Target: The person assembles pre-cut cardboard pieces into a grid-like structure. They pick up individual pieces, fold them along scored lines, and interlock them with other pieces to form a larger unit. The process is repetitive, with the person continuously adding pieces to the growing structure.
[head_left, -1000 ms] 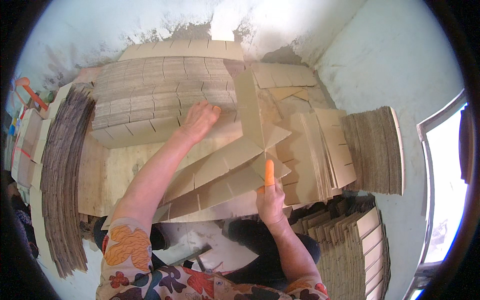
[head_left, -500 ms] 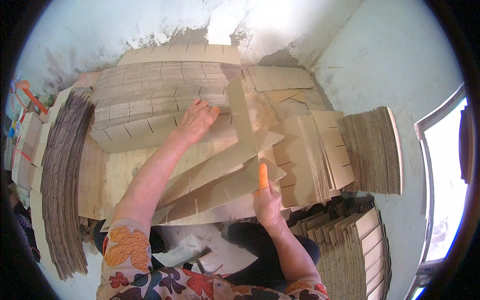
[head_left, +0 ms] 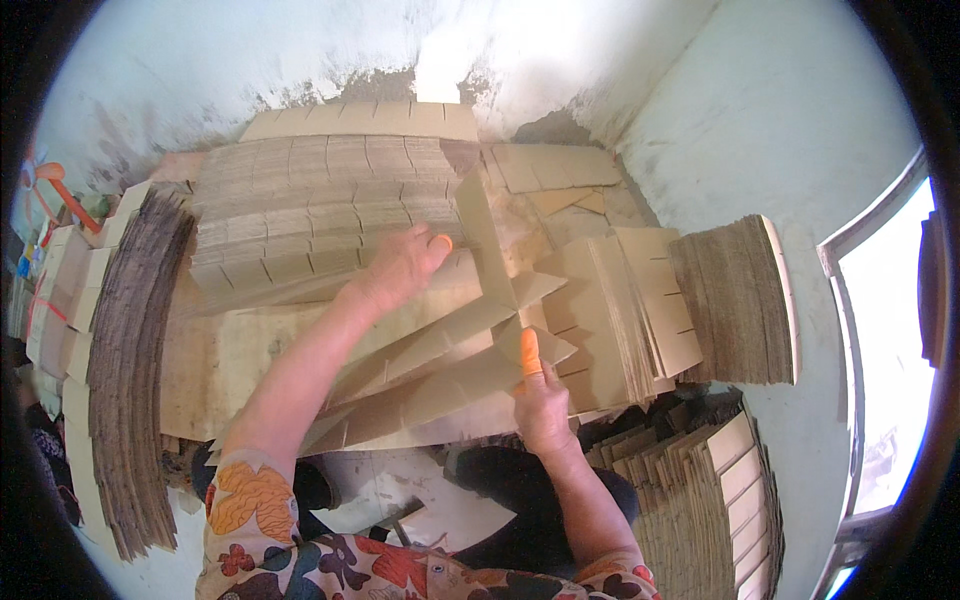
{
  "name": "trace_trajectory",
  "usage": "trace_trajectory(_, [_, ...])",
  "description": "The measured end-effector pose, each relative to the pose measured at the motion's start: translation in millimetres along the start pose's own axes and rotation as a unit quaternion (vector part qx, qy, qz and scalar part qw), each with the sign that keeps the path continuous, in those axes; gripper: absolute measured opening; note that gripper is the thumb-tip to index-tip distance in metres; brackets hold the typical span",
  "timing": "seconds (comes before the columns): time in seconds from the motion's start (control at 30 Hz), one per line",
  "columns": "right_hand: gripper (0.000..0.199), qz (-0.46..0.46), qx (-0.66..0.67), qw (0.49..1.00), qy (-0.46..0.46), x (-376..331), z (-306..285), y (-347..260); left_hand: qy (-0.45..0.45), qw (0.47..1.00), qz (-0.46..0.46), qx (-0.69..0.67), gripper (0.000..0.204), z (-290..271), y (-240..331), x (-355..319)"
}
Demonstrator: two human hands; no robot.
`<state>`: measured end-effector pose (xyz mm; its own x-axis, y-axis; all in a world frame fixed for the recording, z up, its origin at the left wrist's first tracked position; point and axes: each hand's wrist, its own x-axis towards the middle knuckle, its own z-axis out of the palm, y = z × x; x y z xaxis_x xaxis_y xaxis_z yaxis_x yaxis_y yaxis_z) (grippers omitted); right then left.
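Right hand (head_left: 543,408) closed, lower fingers hidden, at least three crossed cardboard strips (head_left: 430,393) pinched under its orange-covered thumb (head_left: 530,350) over one wooden board (head_left: 240,350), left hand (head_left: 395,268) curled at one long stack (head_left: 310,195), fingertips hidden, grip impossible to tell.

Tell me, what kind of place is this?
Probably a small cardboard workshop: there's a big row of slotted cardboard at the back, a long stack on the left, and crossed cardboard strips in the right hand.
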<state>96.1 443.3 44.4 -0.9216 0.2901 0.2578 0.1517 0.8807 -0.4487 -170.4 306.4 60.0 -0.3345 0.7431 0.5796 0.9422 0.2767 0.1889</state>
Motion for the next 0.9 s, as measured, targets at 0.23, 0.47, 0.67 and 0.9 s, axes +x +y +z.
trace_trajectory(0.23, [0.078, -0.001, -0.023, 0.998, -0.057, -7.4, -38.0, -34.9, 0.043, 0.998, -0.021, 0.039, 0.014, -11.8, 8.8, -18.6])
trace_trajectory(0.47, [0.078, -0.009, -0.02, 0.999, -0.026, -36.1, -36.6, -28.0, -0.006, 0.999, -0.02, 0.03, 0.011, -11.0, 43.6, -38.2])
trace_trajectory(0.67, [0.076, -0.046, 0.018, 0.999, -0.012, -50.2, -33.3, -23.5, -0.015, 0.999, -0.032, -0.004, 0.013, 0.0, 51.2, -54.6])
trace_trajectory(0.9, [0.074, -0.028, 0.006, 0.993, -0.111, -60.4, -9.7, -4.4, -0.045, 0.995, -0.083, -0.032, 0.009, 17.6, 45.1, -81.2])
